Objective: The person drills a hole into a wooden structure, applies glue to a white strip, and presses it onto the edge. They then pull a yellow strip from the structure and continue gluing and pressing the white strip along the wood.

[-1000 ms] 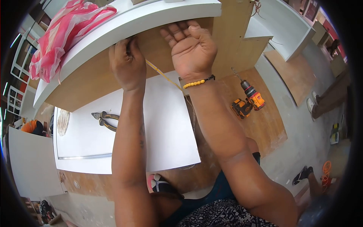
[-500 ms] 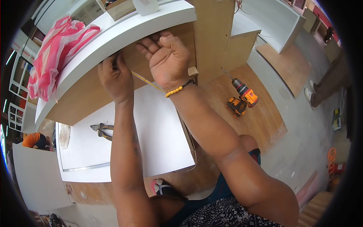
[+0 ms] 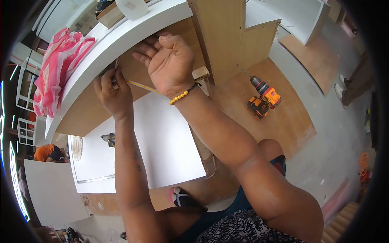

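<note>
left hand point(image 3: 112, 94) fingers pinched on end of yellow tape point(image 3: 139, 85) under white curved shelf edge point(image 3: 121, 38) | right hand point(image 3: 168, 65) palm up, fingers loosely curled beneath shelf edge, tape passing behind it | pliers point(image 3: 109, 139) on white board point(image 3: 170, 137) below shelf | drill point(image 3: 263, 97) on floor right of shelf

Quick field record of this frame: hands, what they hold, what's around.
left hand: pinches one end of the yellow tape against the brown underside of the white curved shelf
right hand: palm toward camera, fingers pressed up on the same underside; tape runs behind it, grip on it not visible
wristband: yellow beaded bracelet on right wrist
below: white board, pliers on it
floor: orange drill
shelf top: pink striped cloth
</note>
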`<action>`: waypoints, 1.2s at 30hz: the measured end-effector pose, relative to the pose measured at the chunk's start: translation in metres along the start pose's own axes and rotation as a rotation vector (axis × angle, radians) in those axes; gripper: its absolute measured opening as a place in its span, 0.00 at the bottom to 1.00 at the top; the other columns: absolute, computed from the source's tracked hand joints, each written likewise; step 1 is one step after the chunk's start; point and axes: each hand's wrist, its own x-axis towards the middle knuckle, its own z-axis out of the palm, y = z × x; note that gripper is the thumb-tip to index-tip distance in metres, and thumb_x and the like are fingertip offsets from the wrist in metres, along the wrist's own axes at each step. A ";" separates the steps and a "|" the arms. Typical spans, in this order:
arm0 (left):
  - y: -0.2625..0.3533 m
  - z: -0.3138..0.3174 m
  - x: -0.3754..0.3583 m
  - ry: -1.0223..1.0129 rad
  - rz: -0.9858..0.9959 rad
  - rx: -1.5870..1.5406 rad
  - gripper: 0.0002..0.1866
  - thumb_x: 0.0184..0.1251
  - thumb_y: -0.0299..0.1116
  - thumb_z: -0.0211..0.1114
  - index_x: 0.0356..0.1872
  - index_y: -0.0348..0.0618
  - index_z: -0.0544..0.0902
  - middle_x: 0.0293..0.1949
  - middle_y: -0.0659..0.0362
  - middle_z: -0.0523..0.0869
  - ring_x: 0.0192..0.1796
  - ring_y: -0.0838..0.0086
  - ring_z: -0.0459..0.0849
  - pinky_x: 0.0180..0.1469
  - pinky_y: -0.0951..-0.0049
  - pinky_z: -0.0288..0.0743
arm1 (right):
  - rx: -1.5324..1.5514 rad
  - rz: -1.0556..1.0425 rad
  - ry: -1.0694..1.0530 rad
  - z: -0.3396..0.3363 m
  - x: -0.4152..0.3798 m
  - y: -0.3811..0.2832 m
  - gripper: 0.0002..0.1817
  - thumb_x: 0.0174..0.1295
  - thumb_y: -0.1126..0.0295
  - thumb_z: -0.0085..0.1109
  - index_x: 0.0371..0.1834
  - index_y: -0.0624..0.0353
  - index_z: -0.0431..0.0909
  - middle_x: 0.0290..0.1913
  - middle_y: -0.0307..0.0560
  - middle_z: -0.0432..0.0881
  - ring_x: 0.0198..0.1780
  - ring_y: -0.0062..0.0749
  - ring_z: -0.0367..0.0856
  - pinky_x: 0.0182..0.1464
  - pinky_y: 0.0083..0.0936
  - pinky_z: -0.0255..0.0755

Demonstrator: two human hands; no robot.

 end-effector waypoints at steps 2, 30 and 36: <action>0.003 -0.001 0.001 -0.016 -0.037 -0.047 0.07 0.69 0.26 0.71 0.43 0.34 0.84 0.46 0.54 0.83 0.37 0.71 0.88 0.34 0.75 0.83 | 0.029 0.006 0.015 0.000 0.003 -0.003 0.15 0.65 0.62 0.52 0.52 0.56 0.72 0.54 0.51 0.79 0.55 0.45 0.79 0.64 0.47 0.69; 0.043 -0.020 0.126 0.015 0.080 0.043 0.16 0.80 0.42 0.60 0.44 0.36 0.82 0.34 0.61 0.79 0.34 0.76 0.73 0.39 0.73 0.69 | -0.062 -0.140 0.002 -0.007 0.000 -0.024 0.28 0.68 0.72 0.50 0.73 0.62 0.68 0.62 0.43 0.79 0.60 0.27 0.79 0.65 0.32 0.71; 0.020 0.004 0.131 -0.065 -0.201 0.198 0.17 0.83 0.40 0.54 0.48 0.33 0.78 0.39 0.56 0.79 0.41 0.73 0.75 0.48 0.72 0.72 | 0.131 -0.262 -0.023 -0.008 0.001 -0.020 0.29 0.66 0.79 0.50 0.73 0.65 0.65 0.60 0.48 0.79 0.60 0.30 0.78 0.68 0.32 0.70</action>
